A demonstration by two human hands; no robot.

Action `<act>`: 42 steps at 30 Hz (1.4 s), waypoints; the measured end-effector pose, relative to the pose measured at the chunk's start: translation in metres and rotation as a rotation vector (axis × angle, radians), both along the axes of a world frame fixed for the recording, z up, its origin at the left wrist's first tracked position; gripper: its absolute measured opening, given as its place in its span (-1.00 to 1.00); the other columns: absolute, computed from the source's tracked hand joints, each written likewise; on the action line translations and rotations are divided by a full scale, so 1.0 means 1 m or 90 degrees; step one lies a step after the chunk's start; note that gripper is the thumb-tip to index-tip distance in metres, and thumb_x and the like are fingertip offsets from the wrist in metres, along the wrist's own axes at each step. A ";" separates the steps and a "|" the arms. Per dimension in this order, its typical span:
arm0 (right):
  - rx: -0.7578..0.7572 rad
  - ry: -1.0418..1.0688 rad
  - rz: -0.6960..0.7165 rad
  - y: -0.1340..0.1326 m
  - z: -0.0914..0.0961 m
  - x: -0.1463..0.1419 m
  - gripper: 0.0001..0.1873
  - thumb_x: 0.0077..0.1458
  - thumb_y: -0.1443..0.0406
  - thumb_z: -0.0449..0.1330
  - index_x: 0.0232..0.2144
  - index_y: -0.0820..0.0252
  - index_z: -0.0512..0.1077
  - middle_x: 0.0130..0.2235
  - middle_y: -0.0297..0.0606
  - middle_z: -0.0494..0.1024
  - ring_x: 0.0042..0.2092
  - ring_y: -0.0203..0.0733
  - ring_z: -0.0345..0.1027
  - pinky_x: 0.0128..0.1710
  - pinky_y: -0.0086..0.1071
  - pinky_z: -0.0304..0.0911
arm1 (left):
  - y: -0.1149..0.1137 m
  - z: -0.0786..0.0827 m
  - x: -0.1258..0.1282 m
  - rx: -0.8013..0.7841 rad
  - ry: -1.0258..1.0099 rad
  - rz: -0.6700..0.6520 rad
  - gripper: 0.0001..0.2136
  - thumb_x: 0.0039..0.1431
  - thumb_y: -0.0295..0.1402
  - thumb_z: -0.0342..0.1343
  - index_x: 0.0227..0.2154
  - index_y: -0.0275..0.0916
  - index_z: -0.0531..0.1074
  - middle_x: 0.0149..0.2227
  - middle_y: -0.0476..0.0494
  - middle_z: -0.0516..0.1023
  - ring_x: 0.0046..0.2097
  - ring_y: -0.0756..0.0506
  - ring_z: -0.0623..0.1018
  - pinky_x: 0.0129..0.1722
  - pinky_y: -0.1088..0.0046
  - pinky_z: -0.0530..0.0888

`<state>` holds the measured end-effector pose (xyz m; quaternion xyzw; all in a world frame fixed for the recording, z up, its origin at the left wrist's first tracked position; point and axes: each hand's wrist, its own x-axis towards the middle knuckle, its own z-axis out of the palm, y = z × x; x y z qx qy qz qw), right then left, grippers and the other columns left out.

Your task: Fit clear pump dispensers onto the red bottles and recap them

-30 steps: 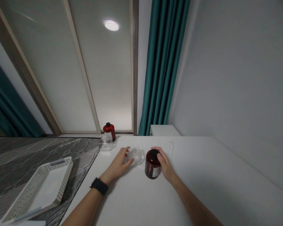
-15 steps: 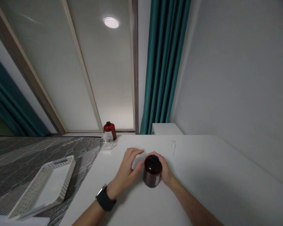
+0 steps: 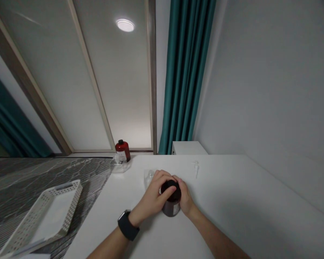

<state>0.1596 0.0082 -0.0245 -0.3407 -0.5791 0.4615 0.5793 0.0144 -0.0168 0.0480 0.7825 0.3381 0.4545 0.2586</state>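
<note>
A dark red-brown bottle (image 3: 171, 209) with a black cap and a pale label stands upright on the white table (image 3: 248, 223) in front of me. My right hand (image 3: 187, 200) is closed around its right side. From the left, my left hand (image 3: 154, 196), with a black watch on the wrist, grips the bottle's upper part, its thumb lying across the top near the cap. Part of the cap is hidden by my fingers. Just behind my left hand lies a clear plastic piece (image 3: 148, 176), partly covered by it.
A second red bottle (image 3: 123, 149) with a black cap stands at the table's far left corner, behind a clear plastic container (image 3: 119, 167). A small whitish translucent pump-like piece (image 3: 196, 169) lies at the back. To the left, below, is a white perforated basket (image 3: 76, 207).
My left hand has moved right and closed onto the top of the bottle; before, it was open beside it. My right hand keeps its hold. The view has shifted slightly.
</note>
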 end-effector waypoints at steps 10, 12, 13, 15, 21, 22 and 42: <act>0.061 -0.042 -0.046 -0.011 0.013 -0.005 -0.55 0.33 0.03 -0.15 -0.28 0.11 0.44 -0.31 -0.29 0.54 -0.23 -0.13 0.41 -0.18 -0.34 0.29 | -0.005 -0.009 0.007 -0.011 -0.089 0.101 -0.95 0.23 -0.38 0.15 -0.27 -0.18 0.49 -0.26 -0.12 0.47 -0.16 -0.17 0.45 -0.12 0.27 0.39; 0.055 -0.038 -0.041 -0.011 0.010 -0.006 -0.55 0.33 0.03 -0.15 -0.26 0.12 0.43 -0.30 -0.28 0.53 -0.22 -0.13 0.41 -0.16 -0.32 0.29 | -0.004 -0.013 0.009 -0.017 -0.110 0.109 -0.96 0.20 -0.40 0.16 -0.29 -0.18 0.48 -0.26 -0.11 0.47 -0.16 -0.16 0.46 -0.13 0.28 0.39; 0.052 -0.035 -0.034 -0.010 0.009 -0.006 -0.55 0.33 0.03 -0.16 -0.26 0.12 0.43 -0.30 -0.28 0.53 -0.22 -0.13 0.41 -0.16 -0.32 0.29 | -0.003 -0.014 0.010 -0.020 -0.124 0.110 -0.96 0.19 -0.41 0.17 -0.30 -0.18 0.47 -0.26 -0.10 0.47 -0.17 -0.15 0.46 -0.12 0.29 0.39; 0.048 -0.030 -0.030 -0.009 0.009 -0.006 -0.55 0.33 0.02 -0.15 -0.25 0.12 0.42 -0.30 -0.29 0.53 -0.22 -0.13 0.41 -0.16 -0.32 0.29 | -0.002 -0.018 0.011 -0.022 -0.159 0.113 -0.96 0.16 -0.43 0.17 -0.32 -0.19 0.43 -0.26 -0.10 0.46 -0.17 -0.14 0.46 -0.12 0.31 0.39; 0.051 -0.060 -0.031 -0.005 0.016 0.000 -0.55 0.33 0.02 -0.14 -0.23 0.12 0.45 -0.27 -0.28 0.54 -0.19 -0.12 0.41 -0.14 -0.31 0.28 | -0.001 -0.028 0.012 -0.017 -0.217 0.132 -0.85 0.09 -0.45 0.17 -0.35 -0.18 0.29 -0.24 -0.10 0.44 -0.14 -0.14 0.47 -0.10 0.31 0.40; 0.065 -0.066 -0.036 -0.004 0.018 0.002 -0.56 0.33 0.04 -0.13 -0.23 0.12 0.45 -0.26 -0.27 0.54 -0.18 -0.11 0.41 -0.13 -0.30 0.27 | -0.001 -0.030 0.012 -0.009 -0.215 0.132 -0.85 0.09 -0.45 0.17 -0.34 -0.17 0.29 -0.23 -0.10 0.44 -0.14 -0.14 0.46 -0.10 0.30 0.40; 0.168 -0.010 -0.059 -0.017 0.033 0.006 -0.75 0.28 0.18 0.04 -0.17 0.10 0.48 -0.17 -0.18 0.53 -0.08 -0.04 0.40 -0.06 -0.22 0.29 | -0.001 -0.033 0.010 0.067 -0.162 0.175 -0.92 0.19 -0.43 0.08 -0.25 -0.16 0.35 -0.20 -0.13 0.42 -0.11 -0.15 0.46 -0.09 0.28 0.42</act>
